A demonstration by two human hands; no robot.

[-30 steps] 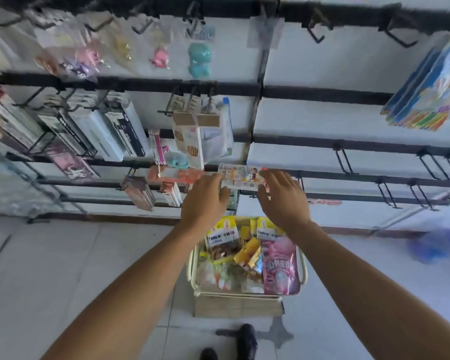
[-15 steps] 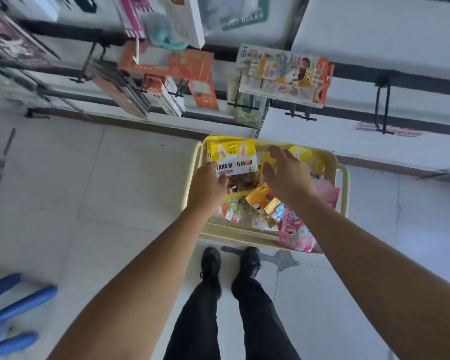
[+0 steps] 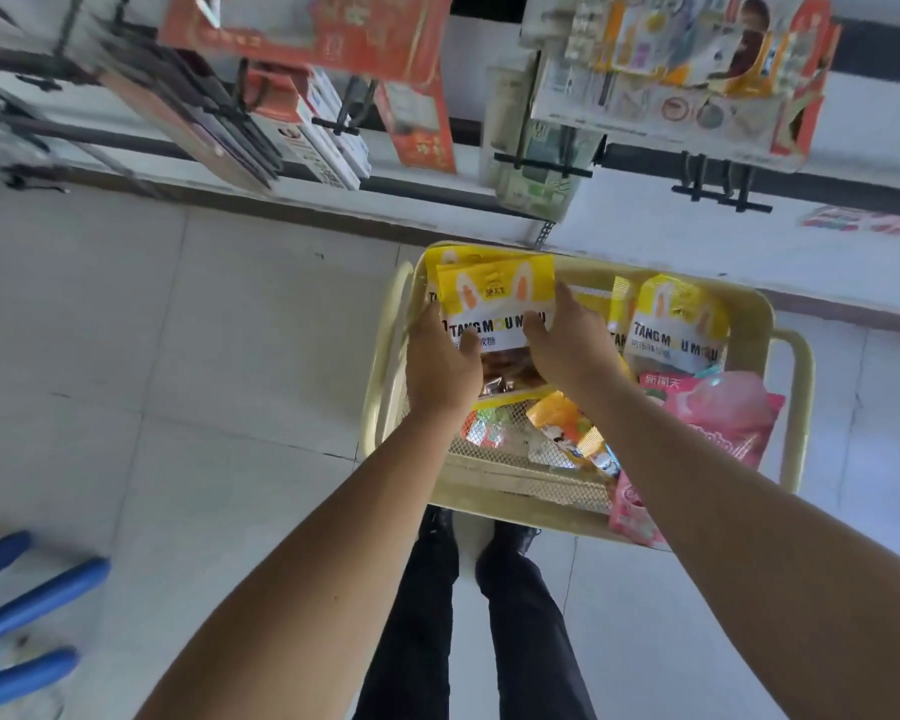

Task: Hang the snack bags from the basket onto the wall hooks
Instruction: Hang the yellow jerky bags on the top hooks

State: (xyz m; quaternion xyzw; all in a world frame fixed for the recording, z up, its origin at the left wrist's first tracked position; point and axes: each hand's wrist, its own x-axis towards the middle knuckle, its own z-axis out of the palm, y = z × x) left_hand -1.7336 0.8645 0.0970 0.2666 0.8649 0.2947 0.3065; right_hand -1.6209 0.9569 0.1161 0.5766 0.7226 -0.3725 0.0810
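Over pale floor tiles (image 3: 178, 407) below stocked wall hooks (image 3: 718, 184), I see my left hand (image 3: 440, 366) and right hand (image 3: 567, 345) gripping a yellow snack bag (image 3: 494, 304) above the basket (image 3: 791, 366).

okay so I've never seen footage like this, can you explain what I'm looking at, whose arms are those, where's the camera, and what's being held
There is no machine here. The camera sits on a person's head and looks down, so you see their own two bare arms, dark trousers and shoes.

On the tiled floor stands a pale yellow basket full of snack bags. The left hand and the right hand grip one yellow snack bag by its two sides, above the basket. A matching second yellow bag and a pink bag lie inside.

Along the top is the wall, with black wall hooks, some already carrying packets. Something blue sits bottom left, too blurred to name.
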